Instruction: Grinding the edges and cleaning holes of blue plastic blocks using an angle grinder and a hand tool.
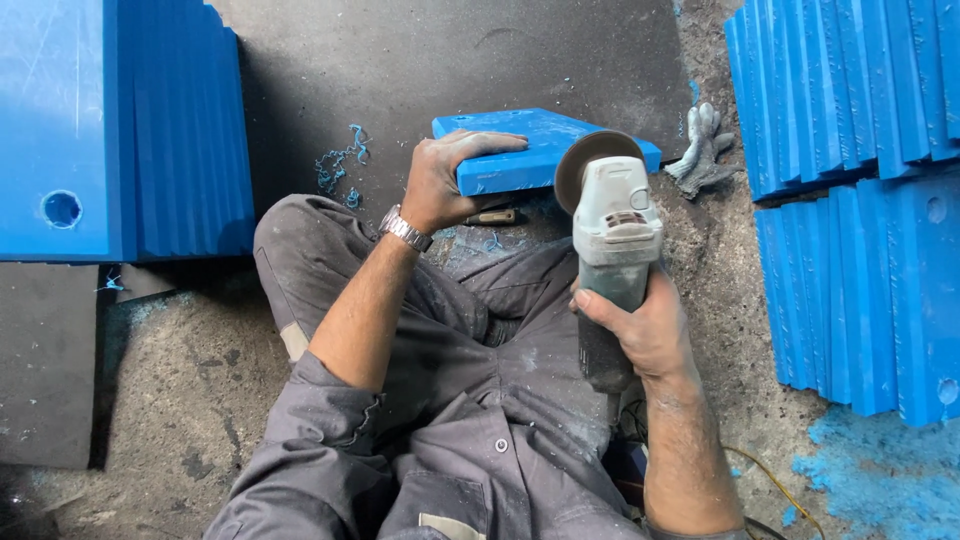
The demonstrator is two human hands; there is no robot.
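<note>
Left hand flat, palm down; right hand fisted (both dusty).

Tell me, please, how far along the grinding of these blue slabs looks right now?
Blue shavings and dust on the floor suggest some slabs are already trimmed. In hand: the left hand presses down one blue slab while the right hand holds the angle grinder, its disc at the slab's edge. Stacks at left and right may remain; which are finished cannot be told.

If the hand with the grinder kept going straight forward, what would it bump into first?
The right hand points the angle grinder at the blue plastic block that the left hand holds down. The disc would likely meet that block's near edge first; it looks almost touching already.
</note>
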